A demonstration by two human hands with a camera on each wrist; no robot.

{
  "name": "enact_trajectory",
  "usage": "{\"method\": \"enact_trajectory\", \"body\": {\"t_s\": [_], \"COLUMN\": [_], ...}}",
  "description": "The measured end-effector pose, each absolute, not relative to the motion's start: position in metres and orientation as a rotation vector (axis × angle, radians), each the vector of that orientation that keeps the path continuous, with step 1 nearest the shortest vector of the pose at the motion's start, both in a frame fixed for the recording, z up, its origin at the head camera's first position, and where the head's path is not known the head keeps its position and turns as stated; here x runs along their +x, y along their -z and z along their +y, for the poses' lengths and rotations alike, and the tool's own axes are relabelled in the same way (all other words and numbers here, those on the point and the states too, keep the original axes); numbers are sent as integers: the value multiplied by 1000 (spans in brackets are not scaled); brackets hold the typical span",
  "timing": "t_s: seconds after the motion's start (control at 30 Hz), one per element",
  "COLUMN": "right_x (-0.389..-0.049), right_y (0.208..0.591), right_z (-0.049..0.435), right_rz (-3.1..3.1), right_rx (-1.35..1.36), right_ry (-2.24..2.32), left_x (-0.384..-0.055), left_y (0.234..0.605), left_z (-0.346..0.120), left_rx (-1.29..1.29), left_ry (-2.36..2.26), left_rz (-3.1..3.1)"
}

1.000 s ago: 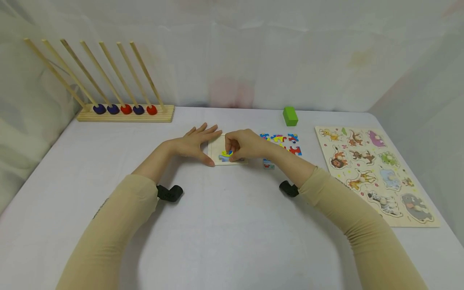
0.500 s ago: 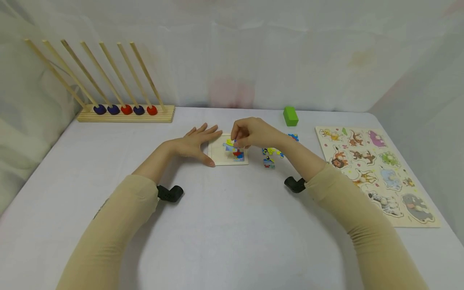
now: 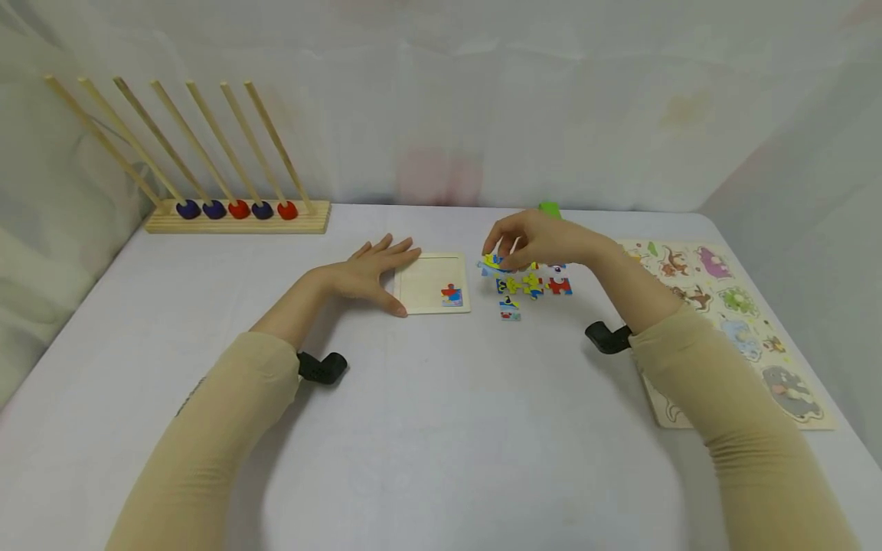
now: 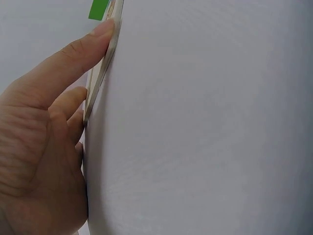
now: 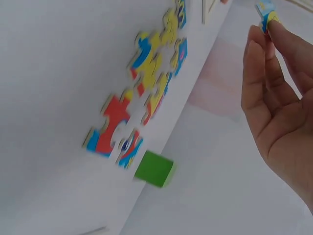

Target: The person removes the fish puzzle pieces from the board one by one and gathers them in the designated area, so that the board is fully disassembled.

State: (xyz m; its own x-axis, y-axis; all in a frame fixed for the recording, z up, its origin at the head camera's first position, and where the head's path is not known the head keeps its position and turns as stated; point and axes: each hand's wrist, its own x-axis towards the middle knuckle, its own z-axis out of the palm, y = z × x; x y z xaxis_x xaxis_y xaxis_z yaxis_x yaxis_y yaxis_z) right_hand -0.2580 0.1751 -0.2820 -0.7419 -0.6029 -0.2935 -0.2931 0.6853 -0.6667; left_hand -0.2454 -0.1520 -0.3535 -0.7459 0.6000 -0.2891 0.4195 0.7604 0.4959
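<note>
A shallow wooden puzzle frame lies on the white table, one red-and-blue jigsaw piece in its lower right corner. My left hand rests at the frame's left side with fingers spread; in the left wrist view its thumb touches the frame's edge. Right of the frame, my right hand pinches a blue-and-yellow jigsaw piece between thumb and fingertips, raised off the table. Below and beside that hand lie several loose jigsaw pieces, partly hidden by it in the head view.
Behind the right hand stands a green block. An animal puzzle board lies at the right, partly covered by the right arm. At the back left is a wooden peg stand with several blue and red beads.
My right hand has lifted the blue-and-yellow jigsaw piece out of the frame and carried it right, towards the loose pieces. The left hand has stayed in place.
</note>
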Motion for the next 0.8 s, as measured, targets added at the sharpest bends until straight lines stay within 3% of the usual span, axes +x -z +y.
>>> {"method": "enact_trajectory", "body": {"t_s": [0.8], "right_x": [-254], "right_y": [296], "right_z": [227], "right_rz": [2233], "right_rx": [-569], "right_ry": [704], "left_x": [-246], "left_y": [354], "left_z": [-151], "left_rx": [767], "left_ry": [-564], "left_rz": [2517]}}
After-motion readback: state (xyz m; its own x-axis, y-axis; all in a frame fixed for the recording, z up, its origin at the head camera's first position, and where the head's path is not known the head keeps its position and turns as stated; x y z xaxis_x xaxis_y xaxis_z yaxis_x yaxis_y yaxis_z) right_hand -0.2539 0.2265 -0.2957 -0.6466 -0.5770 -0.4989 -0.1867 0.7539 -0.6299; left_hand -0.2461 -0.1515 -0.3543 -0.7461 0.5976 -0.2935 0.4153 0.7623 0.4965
